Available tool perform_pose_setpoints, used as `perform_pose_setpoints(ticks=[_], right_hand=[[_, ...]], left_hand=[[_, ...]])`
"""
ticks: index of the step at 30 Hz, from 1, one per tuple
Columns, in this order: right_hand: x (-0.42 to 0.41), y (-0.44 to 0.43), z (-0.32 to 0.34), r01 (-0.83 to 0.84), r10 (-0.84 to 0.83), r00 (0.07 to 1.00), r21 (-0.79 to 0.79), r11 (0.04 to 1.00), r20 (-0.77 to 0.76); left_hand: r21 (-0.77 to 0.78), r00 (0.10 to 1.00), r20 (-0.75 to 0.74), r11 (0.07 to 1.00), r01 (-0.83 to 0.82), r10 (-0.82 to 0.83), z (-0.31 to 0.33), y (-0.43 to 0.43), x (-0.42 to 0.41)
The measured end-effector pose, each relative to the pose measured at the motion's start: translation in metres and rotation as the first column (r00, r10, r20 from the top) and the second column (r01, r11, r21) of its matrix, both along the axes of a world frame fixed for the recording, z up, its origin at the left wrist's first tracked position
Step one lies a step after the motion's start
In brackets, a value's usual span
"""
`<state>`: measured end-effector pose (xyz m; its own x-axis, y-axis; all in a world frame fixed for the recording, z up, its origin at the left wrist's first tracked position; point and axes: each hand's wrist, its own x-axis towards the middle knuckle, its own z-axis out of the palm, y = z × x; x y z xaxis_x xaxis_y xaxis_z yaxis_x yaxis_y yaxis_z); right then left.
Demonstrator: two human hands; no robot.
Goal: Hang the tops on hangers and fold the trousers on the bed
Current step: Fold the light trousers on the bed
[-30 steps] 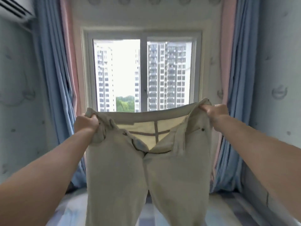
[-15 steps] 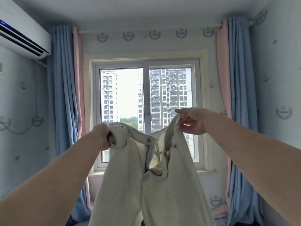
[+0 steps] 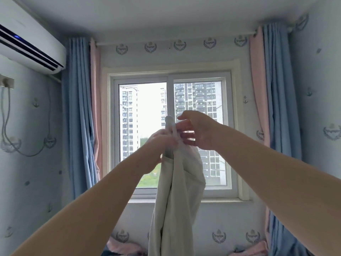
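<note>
- Beige trousers (image 3: 177, 191): held up in the air in front of the window (image 3: 147, 111), hanging straight down. The two halves of the waistband lie together at the top, so the legs hang one against the other in a narrow column. The hems run out of view below.
- Left hand (image 3: 162, 140): fingers clenched round the gathered waistband just beneath its top edge; it appears to carry the weight.
- Right hand (image 3: 198, 132): just beside the left, on the other side of the waistband. Its fingers (image 3: 185, 134) reach to the cloth while the thumb stands raised and free. Blur hides whether they pinch the fabric or only touch it.
- Surroundings: blue and pink curtains (image 3: 81, 108) flank the window, with an air conditioner (image 3: 31, 47) on the wall at upper left. Pink cloth (image 3: 123, 247) lies at the bottom edge; its kind cannot be told.
- Progress (judged): the lengthwise fold, leg on leg, looks made in the air. Laying the trousers on the bed and folding them across remain. No hanger or hung top is in view, so that part cannot be assessed.
</note>
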<state>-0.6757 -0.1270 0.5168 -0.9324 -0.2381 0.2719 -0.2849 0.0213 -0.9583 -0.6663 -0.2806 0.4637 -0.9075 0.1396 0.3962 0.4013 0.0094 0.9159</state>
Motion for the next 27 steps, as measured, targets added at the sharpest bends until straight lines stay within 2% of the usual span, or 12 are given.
perform_pose_setpoints(ticks=[4, 6, 9, 11, 12, 13, 14, 16, 18, 20, 23, 27], right_hand=[[0.007, -0.014, -0.004, 0.046, -0.038, 0.993, 0.071, 0.996, -0.116], [0.005, -0.008, -0.011, 0.150, -0.121, 0.968, 0.123, 0.981, -0.219], [-0.010, 0.022, -0.036, 0.421, -0.388, 0.816, -0.020, 0.907, -0.429], [-0.014, 0.041, -0.067, 0.510, -0.505, 0.779, -0.092, 0.855, -0.373], [-0.015, 0.046, -0.087, 0.462, -0.468, 0.841, -0.090, 0.882, -0.271], [-0.018, 0.050, -0.108, 0.325, -0.335, 0.931, -0.086, 0.942, -0.149], [-0.020, 0.052, -0.128, 0.107, -0.108, 0.994, -0.102, 0.989, -0.007], [-0.017, 0.046, -0.158, -0.246, 0.287, 0.939, -0.208, 0.947, 0.192], [-0.015, 0.032, -0.169, -0.314, 0.379, 0.899, -0.283, 0.906, 0.218], [-0.015, 0.013, -0.159, -0.204, 0.271, 0.939, -0.290, 0.935, 0.210], [-0.019, -0.004, -0.126, 0.093, -0.040, 0.986, -0.336, 0.937, 0.161], [-0.014, -0.014, -0.079, 0.295, -0.311, 0.950, -0.290, 0.910, -0.010]], left_hand=[[0.038, 0.987, -0.098, 0.992, -0.124, 0.127, -0.014, 0.003, -0.006], [0.074, 0.973, -0.121, 0.979, -0.187, 0.195, -0.020, -0.003, -0.012], [0.122, 0.973, -0.124, 0.976, -0.178, 0.193, -0.024, -0.020, -0.016], [0.169, 0.974, -0.134, 0.973, -0.157, 0.180, -0.022, -0.034, -0.016], [0.194, 0.976, -0.138, 0.971, -0.139, 0.167, -0.020, -0.041, -0.016], [0.219, 0.979, -0.139, 0.969, -0.115, 0.148, -0.018, -0.047, -0.016], [0.239, 0.983, -0.140, 0.967, -0.086, 0.122, -0.017, -0.053, -0.016], [0.248, 0.988, -0.133, 0.968, -0.047, 0.082, -0.017, -0.062, -0.016], [0.222, 0.992, -0.117, 0.975, -0.024, 0.051, -0.019, -0.071, -0.017], [0.182, 0.996, -0.092, 0.983, 0.001, 0.016, -0.023, -0.082, -0.018], [0.141, 0.996, -0.080, 0.990, -0.028, 0.040, -0.025, -0.109, -0.020], [0.112, 0.982, -0.125, 0.985, -0.129, 0.143, -0.011, -0.134, -0.019]])
